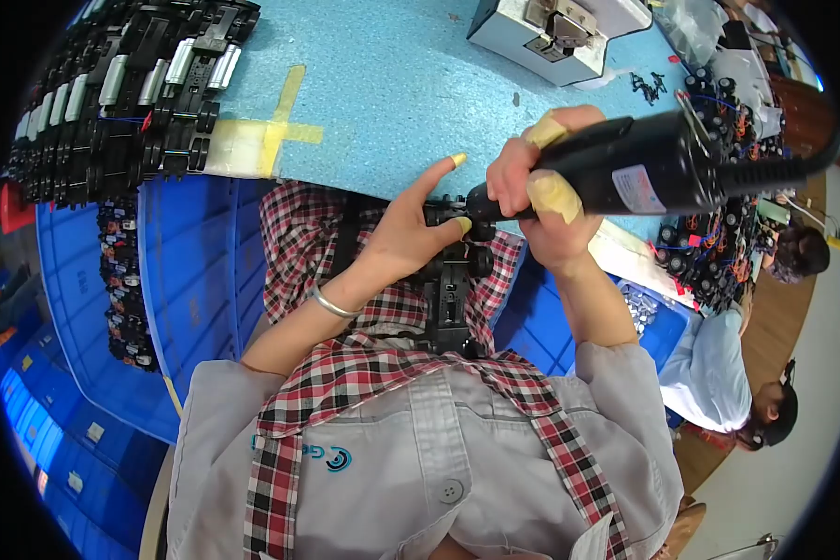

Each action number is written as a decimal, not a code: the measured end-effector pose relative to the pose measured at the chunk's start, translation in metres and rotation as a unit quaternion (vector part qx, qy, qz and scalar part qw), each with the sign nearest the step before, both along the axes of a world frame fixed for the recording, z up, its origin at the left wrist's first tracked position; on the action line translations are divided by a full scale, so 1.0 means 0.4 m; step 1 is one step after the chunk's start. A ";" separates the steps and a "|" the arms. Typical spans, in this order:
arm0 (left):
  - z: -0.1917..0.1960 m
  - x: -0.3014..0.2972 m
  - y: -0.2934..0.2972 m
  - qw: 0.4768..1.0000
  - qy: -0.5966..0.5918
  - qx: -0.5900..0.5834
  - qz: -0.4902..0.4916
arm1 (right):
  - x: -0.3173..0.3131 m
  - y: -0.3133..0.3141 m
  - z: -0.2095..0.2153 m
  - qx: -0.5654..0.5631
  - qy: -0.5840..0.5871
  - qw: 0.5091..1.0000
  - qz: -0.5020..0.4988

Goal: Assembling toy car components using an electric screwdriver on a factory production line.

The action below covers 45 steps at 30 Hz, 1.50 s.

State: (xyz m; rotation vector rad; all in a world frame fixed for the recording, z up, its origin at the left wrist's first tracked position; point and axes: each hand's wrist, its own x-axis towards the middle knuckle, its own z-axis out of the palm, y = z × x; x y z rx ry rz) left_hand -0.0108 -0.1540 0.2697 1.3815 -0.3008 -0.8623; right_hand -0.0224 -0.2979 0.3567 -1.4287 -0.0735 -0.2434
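The black toy-vehicle chassis (452,303) lies lengthwise over my lap on the checked apron (317,313), its far end at the edge of the worktop (392,103). I judge it light, stiff, moulded plastic, smooth enough to skate on cloth; the wheels at its far end would likely roll or give under a push, and thin projections could snap. The long middle frame looks the soundest place to take hold, thumb on top, fingers below.

My left grip (403,233) has its taped thumb at the wheeled end and its forefinger stretched out toward the worktop; the other fingers are hidden, so I cannot tell whether they close underneath. My right grip (553,201) is wrapped round a black power screwdriver (625,168), its nose by that same end; whether the bit touches is hidden. The driver looks much heavier than the chassis, with its thick cord (765,175) tugging at the back, so its barrel wants a full-hand hold.

Farther out, similar chassis (149,84) crowd the worktop's left, and a metal-topped box (541,42) stands at the far side.
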 end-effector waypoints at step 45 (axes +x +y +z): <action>-0.013 -0.015 0.011 0.995 -0.064 0.074 -0.019 | 0.025 0.027 0.007 -0.010 0.012 1.000 0.025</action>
